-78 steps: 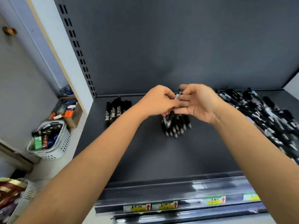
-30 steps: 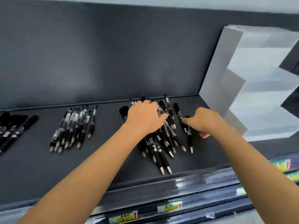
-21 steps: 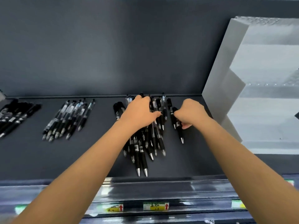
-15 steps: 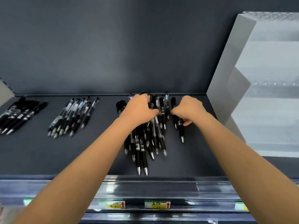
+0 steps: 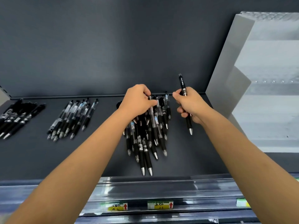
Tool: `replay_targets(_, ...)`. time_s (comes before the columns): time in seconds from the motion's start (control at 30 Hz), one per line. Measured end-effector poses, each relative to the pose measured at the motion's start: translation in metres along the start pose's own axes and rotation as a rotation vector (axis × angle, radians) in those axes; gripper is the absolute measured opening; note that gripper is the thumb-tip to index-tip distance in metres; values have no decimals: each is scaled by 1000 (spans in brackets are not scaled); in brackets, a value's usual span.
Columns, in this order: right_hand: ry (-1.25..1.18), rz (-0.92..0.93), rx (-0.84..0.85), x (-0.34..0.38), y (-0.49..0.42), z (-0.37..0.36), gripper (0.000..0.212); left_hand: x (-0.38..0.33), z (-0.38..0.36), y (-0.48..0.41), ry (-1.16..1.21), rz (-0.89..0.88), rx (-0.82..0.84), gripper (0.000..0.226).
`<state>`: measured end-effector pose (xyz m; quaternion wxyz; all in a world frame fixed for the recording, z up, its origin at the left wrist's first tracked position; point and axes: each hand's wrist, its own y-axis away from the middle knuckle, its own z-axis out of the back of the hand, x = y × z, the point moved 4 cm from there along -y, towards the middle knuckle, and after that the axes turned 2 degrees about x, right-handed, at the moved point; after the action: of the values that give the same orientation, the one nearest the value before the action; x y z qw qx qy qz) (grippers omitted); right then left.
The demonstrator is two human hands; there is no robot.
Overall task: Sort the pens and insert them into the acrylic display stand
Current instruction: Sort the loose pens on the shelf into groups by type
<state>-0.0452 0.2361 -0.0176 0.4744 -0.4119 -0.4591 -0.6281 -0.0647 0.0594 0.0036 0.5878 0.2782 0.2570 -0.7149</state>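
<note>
A loose pile of black pens [image 5: 146,135] lies on the dark shelf [image 5: 48,159], tips toward me. My left hand [image 5: 137,101] sits on the pile's far end, fingers curled round the top of a clear-barrelled pen [image 5: 152,120]. To the right, my right hand [image 5: 189,104] grips one black pen [image 5: 182,83] lifted off the shelf, nearly upright, its silver tip pointing down. Two sorted groups lie to the left: clear-barrelled pens [image 5: 72,118] and all-black pens [image 5: 14,118]. No acrylic stand is recognisable.
A clear plastic rail [image 5: 161,188] with yellow price labels [image 5: 160,205] runs along the shelf's front edge. A grey side panel [image 5: 226,70] closes the shelf on the right, with pale shelving beyond. The dark back wall rises behind the pens.
My right hand has lifted one black pen out of the pile's right side and raised it upright. My left hand stays on the pile's far end. The view shifted right earlier.
</note>
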Motion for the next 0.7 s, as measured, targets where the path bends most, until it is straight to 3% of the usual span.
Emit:
replay_targets(0.07, -6, -8, -16, 4, 6, -1, 31, -2, 0, -2, 152, -12, -19, 22)
replay_targets(0.2, -39, -65, 123, 5, 19, -16, 74, -6, -3, -6, 438, 3, 41, 22)
replay_targets(0.33, -128, 15, 273, 10, 24, -36, 52, -23, 0, -8, 644, -23, 42, 16)
replay_targets(0.43, -360, -41, 327, 11, 23, -38, 27, -28, 2, -11, 648, -59, -37, 19)
replay_targets(0.5, -453, -67, 272, 9, 21, -32, 18, -26, 2, -10, 531, -47, -85, 25)
replay_targets(0.57, -475, -96, 143, 4, 18, -20, 22, -23, 3, -7, 255, -30, -82, 36)
replay_targets(0.7, -465, -153, -3, -8, 16, 2, 34, -17, -11, 10, -410, -17, 356, 44)
